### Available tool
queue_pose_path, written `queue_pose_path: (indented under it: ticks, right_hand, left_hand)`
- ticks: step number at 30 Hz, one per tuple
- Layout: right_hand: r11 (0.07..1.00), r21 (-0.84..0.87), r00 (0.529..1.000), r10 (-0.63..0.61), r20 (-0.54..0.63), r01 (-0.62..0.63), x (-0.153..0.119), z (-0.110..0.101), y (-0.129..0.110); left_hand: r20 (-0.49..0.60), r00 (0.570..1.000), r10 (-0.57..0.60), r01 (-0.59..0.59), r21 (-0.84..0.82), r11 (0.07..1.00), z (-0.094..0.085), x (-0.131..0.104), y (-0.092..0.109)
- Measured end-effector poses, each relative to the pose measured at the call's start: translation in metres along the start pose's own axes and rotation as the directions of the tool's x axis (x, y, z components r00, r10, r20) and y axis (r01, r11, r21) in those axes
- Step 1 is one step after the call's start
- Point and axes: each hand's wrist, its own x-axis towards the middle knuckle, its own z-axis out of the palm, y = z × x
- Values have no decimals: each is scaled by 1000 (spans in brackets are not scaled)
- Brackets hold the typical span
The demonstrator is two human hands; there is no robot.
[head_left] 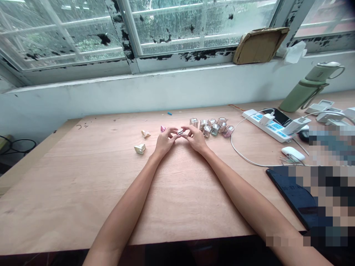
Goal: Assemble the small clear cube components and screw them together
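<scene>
While both hands meet above the wooden tabletop (pixel 155 207), a small shiny piece (pixel 180 131) is located between their fingertips, directly ahead of the person and left of the faceted clear containers (pixel 222 122). The left hand (pixel 165 141) pinches the piece from its left, thumb below and index finger above; the right hand (pixel 197 139) pinches it from the right in a similar manner. Neither palm appears to bear on it. Judged by its size and gloss, the piece should be light and fairly stiff, with a smooth surface liable to slip under dry fingertips; its material cannot be confirmed, so treat it as breakable under a hard squeeze. Recommended hold: opposite edges, fingertip pressure only, faces left uncovered. Orientation: the visible portion appears to lie across the gap from one hand to the other, its right end slightly farther from the person. Because the fingers cover both ends, the true long axis and any front end cannot be determined. Adjacent items: a pink piece (pixel 163 129) just beyond the left hand, and two cream-coloured pieces, a nearer one (pixel 140 149) and a farther one (pixel 145 134), farther left.
</scene>
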Motion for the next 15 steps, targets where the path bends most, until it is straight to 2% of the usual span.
queue_pose_path:
  ticks: [15]
  right_hand:
    - [999,-42,1000,-3,31,4,-1,-1,1]
  left_hand:
    - [5,1000,-7,7,-26,1000,1,0,-4]
